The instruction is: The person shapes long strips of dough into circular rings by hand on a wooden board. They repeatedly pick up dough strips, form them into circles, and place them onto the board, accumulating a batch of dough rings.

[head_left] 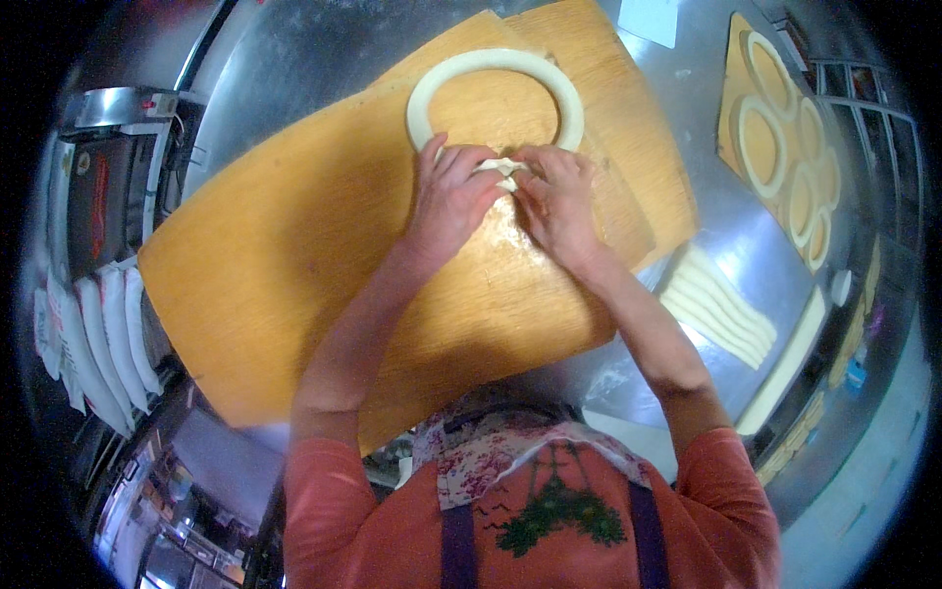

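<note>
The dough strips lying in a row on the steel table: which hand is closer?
The right. The right hand pinches the dough ring, ahead and to the left of the dough strips; the left hand, also at the ring, is farther left.

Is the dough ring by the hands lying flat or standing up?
Lying flat: the dough ring rests on the wooden board, which shows through its middle. Fingers pinch its near side.
</note>
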Demonstrator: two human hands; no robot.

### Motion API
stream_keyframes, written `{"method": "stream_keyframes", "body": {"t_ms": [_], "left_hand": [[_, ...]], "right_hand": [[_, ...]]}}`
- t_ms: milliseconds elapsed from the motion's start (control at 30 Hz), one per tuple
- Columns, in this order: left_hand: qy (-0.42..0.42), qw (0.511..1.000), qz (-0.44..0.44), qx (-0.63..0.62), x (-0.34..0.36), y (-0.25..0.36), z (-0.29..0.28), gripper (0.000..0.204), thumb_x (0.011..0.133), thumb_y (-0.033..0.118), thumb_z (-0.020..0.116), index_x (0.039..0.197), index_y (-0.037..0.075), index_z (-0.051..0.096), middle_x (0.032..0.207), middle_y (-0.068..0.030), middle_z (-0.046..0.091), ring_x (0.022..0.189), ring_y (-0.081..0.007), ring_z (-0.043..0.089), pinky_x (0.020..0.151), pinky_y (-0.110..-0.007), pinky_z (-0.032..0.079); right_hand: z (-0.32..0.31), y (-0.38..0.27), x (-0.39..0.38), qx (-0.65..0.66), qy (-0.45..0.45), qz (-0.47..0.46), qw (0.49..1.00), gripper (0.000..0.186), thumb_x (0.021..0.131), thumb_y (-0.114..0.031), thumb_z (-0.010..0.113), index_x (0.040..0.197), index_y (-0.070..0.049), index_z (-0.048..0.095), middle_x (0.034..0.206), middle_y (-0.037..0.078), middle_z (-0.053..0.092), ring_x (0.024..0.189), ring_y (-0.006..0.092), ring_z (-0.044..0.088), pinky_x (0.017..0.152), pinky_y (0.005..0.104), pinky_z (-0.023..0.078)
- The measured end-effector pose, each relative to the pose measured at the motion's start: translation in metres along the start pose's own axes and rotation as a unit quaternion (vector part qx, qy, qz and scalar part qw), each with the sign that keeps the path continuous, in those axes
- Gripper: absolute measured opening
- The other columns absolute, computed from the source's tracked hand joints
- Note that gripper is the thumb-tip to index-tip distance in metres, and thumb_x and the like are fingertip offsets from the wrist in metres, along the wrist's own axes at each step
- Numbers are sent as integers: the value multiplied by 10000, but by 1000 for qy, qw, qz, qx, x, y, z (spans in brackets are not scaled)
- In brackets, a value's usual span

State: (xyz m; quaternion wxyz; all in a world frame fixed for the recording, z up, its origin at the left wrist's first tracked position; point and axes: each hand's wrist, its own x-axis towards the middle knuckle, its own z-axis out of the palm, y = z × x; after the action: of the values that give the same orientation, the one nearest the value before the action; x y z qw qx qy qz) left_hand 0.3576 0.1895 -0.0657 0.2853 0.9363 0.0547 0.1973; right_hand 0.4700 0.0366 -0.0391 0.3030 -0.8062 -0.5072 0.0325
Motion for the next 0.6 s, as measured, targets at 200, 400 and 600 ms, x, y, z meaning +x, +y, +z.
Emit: {"method": "stream_keyframes", "body": {"t_ms": [200, 400, 600], "left_hand": [[-11, 925, -192, -328, -18, -2, 13, 246, 840, 123, 708, 1082, 97, 672, 1190, -87, 625, 1161, -291, 576, 1088, -470, 378], [56, 991, -105, -65, -18, 9, -13, 288, 797, 42, 739, 1074, 84, 675, 1273, -102, 623, 1191, -290, 578, 1054, -408, 417], [98, 985, -122, -73, -20, 7, -15, 266, 758, 45, 747, 1008, 114, 690, 1150, -45, 649, 1128, -231, 585, 1109, -481, 314]], "right_hand": [[3, -6, -4, 26, -49, 99, 994, 306, 759, -133, 744, 1054, -85, 679, 1219, 92, 605, 1173, 284, 536, 984, 485, 310], [13, -8, -6, -7, 60, 3, 998, 325, 684, -115, 804, 978, -89, 668, 1159, 71, 618, 1106, 272, 556, 943, 459, 334], [19, -2, -5, 0, 73, -60, 996, 268, 666, -79, 786, 900, -88, 656, 1113, 60, 629, 1044, 272, 576, 898, 436, 368]]}}
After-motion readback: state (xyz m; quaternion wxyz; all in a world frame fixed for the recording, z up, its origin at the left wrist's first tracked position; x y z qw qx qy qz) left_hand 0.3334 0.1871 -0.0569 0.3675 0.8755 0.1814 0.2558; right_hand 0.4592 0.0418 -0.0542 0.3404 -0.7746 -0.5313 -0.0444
